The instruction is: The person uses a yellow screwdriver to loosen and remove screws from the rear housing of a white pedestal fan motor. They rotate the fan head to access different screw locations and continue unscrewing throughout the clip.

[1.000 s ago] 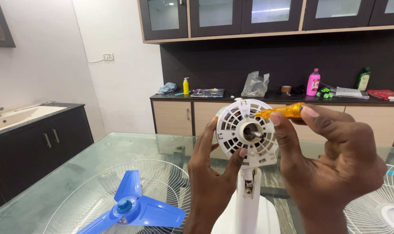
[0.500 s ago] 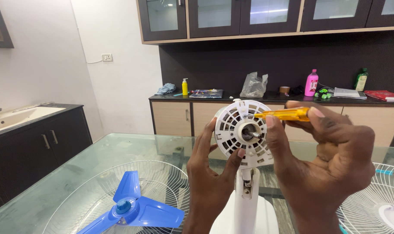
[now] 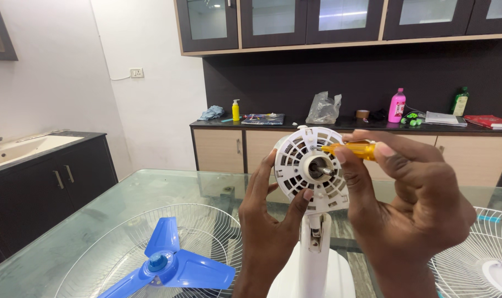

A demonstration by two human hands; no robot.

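Yellow screwdriver (image 3: 355, 149) horizontal, tip left at motor housing (image 3: 312, 168); right hand (image 3: 411, 204) grips it, left hand (image 3: 270, 215) steadies housing.

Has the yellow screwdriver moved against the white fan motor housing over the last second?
Yes. The yellow screwdriver in the right hand has levelled out and slid left, its tip now nearer the shaft at the centre of the white motor housing.

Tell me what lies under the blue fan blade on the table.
The blue fan blade rests in a white wire fan guard, which lies on the glass table. A dark floor shows dimly through the glass. The guard's centre is covered by the blade's hub.
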